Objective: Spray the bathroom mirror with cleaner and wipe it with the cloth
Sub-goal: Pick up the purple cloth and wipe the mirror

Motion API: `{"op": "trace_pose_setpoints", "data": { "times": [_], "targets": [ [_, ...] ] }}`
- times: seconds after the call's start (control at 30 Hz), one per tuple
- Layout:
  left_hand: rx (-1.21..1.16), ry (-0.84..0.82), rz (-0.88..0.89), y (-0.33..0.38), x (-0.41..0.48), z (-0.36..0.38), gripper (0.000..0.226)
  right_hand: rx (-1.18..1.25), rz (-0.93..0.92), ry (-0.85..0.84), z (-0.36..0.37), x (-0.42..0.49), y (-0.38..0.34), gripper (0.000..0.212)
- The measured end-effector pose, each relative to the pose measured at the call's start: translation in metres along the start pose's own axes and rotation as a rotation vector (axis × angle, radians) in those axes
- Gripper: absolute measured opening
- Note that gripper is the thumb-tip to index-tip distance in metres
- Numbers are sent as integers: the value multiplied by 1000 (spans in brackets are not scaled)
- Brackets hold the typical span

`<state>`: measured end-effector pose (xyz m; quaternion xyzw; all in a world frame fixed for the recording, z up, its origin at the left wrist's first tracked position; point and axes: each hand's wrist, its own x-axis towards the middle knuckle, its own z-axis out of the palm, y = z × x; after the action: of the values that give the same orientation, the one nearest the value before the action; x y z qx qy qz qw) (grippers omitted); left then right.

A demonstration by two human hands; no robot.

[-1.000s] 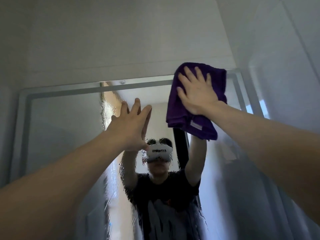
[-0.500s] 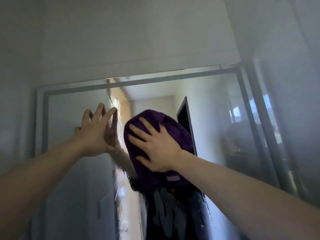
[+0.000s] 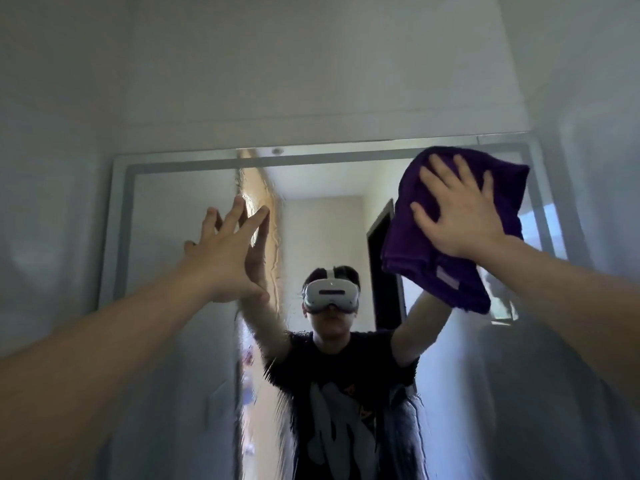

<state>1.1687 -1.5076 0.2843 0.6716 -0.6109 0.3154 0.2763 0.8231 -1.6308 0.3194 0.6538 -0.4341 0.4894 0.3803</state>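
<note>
The bathroom mirror point(image 3: 173, 237) fills the wall ahead, with a pale frosted band round its edge. A purple cloth point(image 3: 433, 271) lies flat against the glass near the mirror's upper right corner. My right hand point(image 3: 457, 216) presses on the cloth with its fingers spread and straight. My left hand point(image 3: 228, 258) is raised left of centre, fingers straight, its fingertips touching the glass. Wet streaks of cleaner run down the middle and lower glass. No spray bottle is in view.
White tiled wall point(image 3: 311, 64) rises above the mirror. A side wall point(image 3: 595, 168) stands close on the right. The glass reflects a person with both arms raised and a dark open door point(image 3: 384, 265) behind.
My right hand has slid the cloth from the middle of the mirror up and to the right corner. My left hand has stayed against the glass.
</note>
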Motion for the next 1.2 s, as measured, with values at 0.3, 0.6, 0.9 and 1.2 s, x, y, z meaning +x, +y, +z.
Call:
{"op": "trace_pose_setpoints", "data": {
  "times": [0.3,0.6,0.9,1.2],
  "targets": [
    [-43,-11,-4,1,0,-2,159,51,36,7,-4,71,-71,65],
    [-168,-113,56,-18,3,-29,169,25,-327,-53,16,56,-185,67],
    [-72,-162,-164,-59,-15,-15,157,60,-642,-265,42,-63,-224,95],
    [15,-118,-137,-59,-21,-6,152,-14,-555,-224,41,-95,-143,81]
  ]
}}
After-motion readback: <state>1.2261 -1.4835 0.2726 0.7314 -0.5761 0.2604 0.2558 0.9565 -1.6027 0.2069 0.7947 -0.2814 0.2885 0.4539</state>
